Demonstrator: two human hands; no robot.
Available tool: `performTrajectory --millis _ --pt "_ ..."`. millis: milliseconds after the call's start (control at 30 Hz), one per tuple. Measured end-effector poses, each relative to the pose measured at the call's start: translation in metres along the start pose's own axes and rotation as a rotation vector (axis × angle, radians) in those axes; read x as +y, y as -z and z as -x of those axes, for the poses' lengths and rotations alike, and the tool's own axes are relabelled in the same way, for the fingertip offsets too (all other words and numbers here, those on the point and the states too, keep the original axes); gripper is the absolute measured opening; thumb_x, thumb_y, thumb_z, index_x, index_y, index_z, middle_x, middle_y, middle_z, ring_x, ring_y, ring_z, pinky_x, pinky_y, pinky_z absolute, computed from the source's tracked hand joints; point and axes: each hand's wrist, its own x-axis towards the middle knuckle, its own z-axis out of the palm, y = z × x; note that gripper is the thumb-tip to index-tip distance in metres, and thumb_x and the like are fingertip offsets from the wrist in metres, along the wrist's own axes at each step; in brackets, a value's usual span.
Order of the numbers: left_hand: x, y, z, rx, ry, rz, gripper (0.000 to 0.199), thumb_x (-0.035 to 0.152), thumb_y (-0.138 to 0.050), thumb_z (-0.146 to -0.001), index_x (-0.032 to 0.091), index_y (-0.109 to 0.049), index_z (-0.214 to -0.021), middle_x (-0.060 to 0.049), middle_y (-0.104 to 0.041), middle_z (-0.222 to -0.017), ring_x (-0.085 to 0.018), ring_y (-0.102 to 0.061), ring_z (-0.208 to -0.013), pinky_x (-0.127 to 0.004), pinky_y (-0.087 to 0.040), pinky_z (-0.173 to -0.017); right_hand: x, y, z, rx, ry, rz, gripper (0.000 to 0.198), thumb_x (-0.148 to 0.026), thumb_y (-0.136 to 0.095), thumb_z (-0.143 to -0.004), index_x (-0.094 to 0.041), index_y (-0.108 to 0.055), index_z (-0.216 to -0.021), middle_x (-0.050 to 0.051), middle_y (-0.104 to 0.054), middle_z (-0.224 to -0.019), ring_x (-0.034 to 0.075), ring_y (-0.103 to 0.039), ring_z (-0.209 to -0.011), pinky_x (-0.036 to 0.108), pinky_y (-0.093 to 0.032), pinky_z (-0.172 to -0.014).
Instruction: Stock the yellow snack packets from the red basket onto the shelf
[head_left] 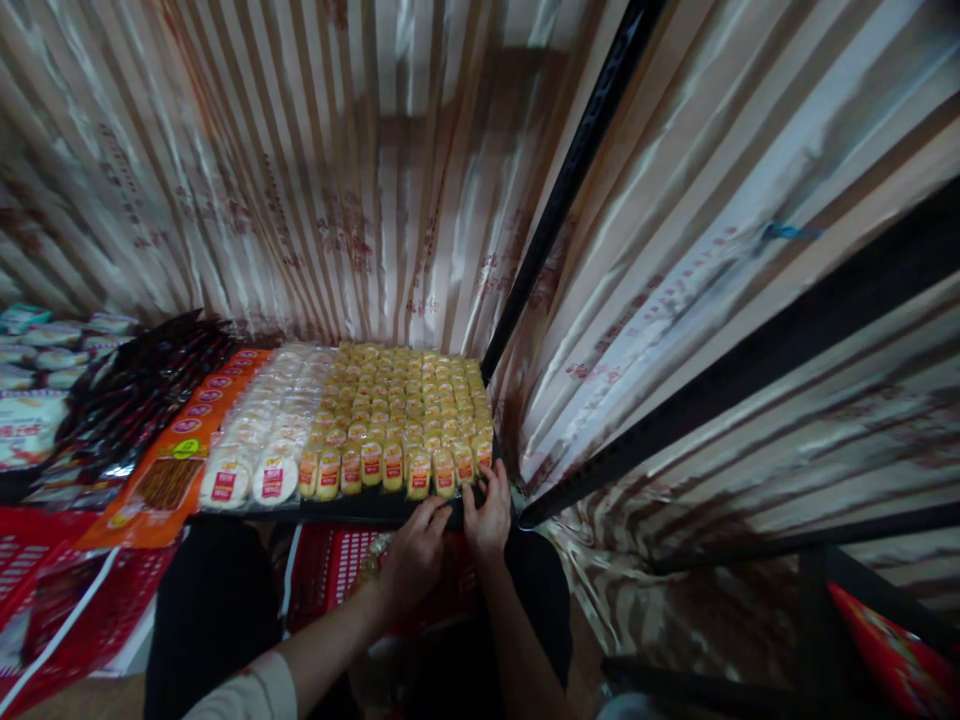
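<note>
Rows of small yellow snack packs (394, 465) with red-and-white labels stand on the right end of a dark shelf (352, 508). My right hand (489, 510) is at the front right corner of these rows, thumb and fingers apart, fingertips at the last front packs. Just left of it, my left hand (416, 550) is at the shelf's front edge, below the front row. Its fingers are bent and pressed together; whatever they may hold is hidden. Under my left hand, a red basket (319, 570) contains a few wrapped yellowish packs (373, 552).
White round packs (277, 478), orange packets (169, 470), dark packets (127, 400) and white bags (34, 420) line the shelf leftward. Another red basket (45, 560) sits at lower left. Black posts (577, 170) and a striped plastic curtain (360, 150) enclose the back and right.
</note>
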Motion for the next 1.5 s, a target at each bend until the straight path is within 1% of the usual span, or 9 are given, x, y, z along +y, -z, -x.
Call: performTrajectory --millis 200,400,700,833,1000,1133,1300,1367,1500 --pt "0.007 -0.024 0.000 0.002 0.088 -0.053 0.047 0.005 -0.032 -0.082 0.005 -0.049 -0.126 -0.020 -0.041 -0.140 -0.025 -0.036 -0.133 -0.040 -0.042 -0.105 0.001 0.001 0.000 -0.035 0.031 0.114 0.028 -0.042 -0.047 -0.086 -0.018 -0.060 -0.095 0.014 -0.041 -0.138 0.026 -0.042 -0.124 0.044 -0.041 -0.097" --pt "0.001 -0.034 -0.004 0.010 0.075 -0.031 0.051 0.002 -0.030 -0.081 0.000 -0.043 -0.130 -0.021 -0.029 -0.147 -0.026 -0.025 -0.137 -0.039 -0.040 -0.107 -0.001 0.002 0.001 -0.038 0.054 0.116 0.028 -0.039 -0.048 -0.087 -0.019 -0.065 -0.095 0.012 -0.043 -0.137 0.026 -0.042 -0.125 0.042 -0.040 -0.098" --pt "0.003 -0.028 0.002 0.022 -0.045 -0.186 0.040 0.008 -0.037 -0.085 0.006 -0.055 -0.121 -0.020 -0.052 -0.129 -0.028 -0.044 -0.126 -0.045 -0.044 -0.101 -0.001 0.006 -0.001 -0.029 0.038 0.083 0.029 -0.038 -0.046 -0.087 -0.017 -0.064 -0.091 0.013 -0.046 -0.133 0.025 -0.046 -0.121 0.043 -0.040 -0.099" --pt "0.000 -0.035 0.005 -0.046 -0.114 -0.232 0.040 0.011 -0.039 -0.086 0.008 -0.054 -0.123 -0.016 -0.050 -0.134 -0.027 -0.035 -0.133 -0.044 -0.042 -0.102 -0.001 0.005 -0.002 -0.024 0.043 0.095 0.030 -0.037 -0.044 -0.087 -0.016 -0.065 -0.092 0.014 -0.046 -0.133 0.025 -0.046 -0.121 0.043 -0.041 -0.099" --pt "-0.006 -0.041 0.005 -0.002 -0.084 -0.274 0.041 0.013 -0.037 -0.086 0.003 -0.052 -0.123 -0.021 -0.049 -0.133 -0.028 -0.032 -0.135 -0.046 -0.040 -0.104 0.000 0.003 0.000 -0.022 0.066 0.121 0.033 -0.035 -0.043 -0.088 -0.014 -0.068 -0.095 0.015 -0.046 -0.134 0.025 -0.044 -0.124 0.042 -0.040 -0.100" --pt "-0.005 -0.036 0.006 0.013 -0.072 -0.274 0.044 0.013 -0.035 -0.085 -0.001 -0.050 -0.123 -0.024 -0.047 -0.134 -0.030 -0.030 -0.135 -0.050 -0.043 -0.101 -0.001 0.004 0.001 -0.018 0.088 0.110 0.034 -0.033 -0.042 -0.089 -0.016 -0.069 -0.097 0.013 -0.046 -0.133 0.025 -0.043 -0.124 0.042 -0.041 -0.099" --pt "0.001 -0.024 0.008 0.036 -0.174 -0.236 0.039 0.014 -0.035 -0.085 0.003 -0.057 -0.115 -0.022 -0.050 -0.131 -0.030 -0.035 -0.132 -0.047 -0.043 -0.102 -0.004 0.006 0.001 -0.014 0.090 0.119 0.032 -0.034 -0.042 -0.088 -0.016 -0.068 -0.095 0.013 -0.046 -0.134 0.026 -0.043 -0.125 0.045 -0.041 -0.099" --pt "0.002 -0.020 0.011 0.102 -0.130 -0.244 0.038 0.015 -0.036 -0.085 0.006 -0.057 -0.115 -0.020 -0.052 -0.128 -0.029 -0.042 -0.128 -0.047 -0.044 -0.100 -0.004 0.006 0.001 -0.013 0.090 0.118 0.031 -0.033 -0.041 -0.089 -0.017 -0.067 -0.095 0.013 -0.045 -0.134 0.026 -0.043 -0.125 0.046 -0.041 -0.100" --pt "-0.003 -0.016 0.015 0.302 0.147 -0.249 0.041 0.011 -0.038 -0.083 0.009 -0.054 -0.121 -0.020 -0.050 -0.128 -0.030 -0.043 -0.124 -0.052 -0.043 -0.099 -0.004 0.006 0.001 -0.011 0.107 0.113 0.031 -0.031 -0.041 -0.089 -0.017 -0.065 -0.100 0.013 -0.045 -0.133 0.025 -0.043 -0.124 0.046 -0.040 -0.100"
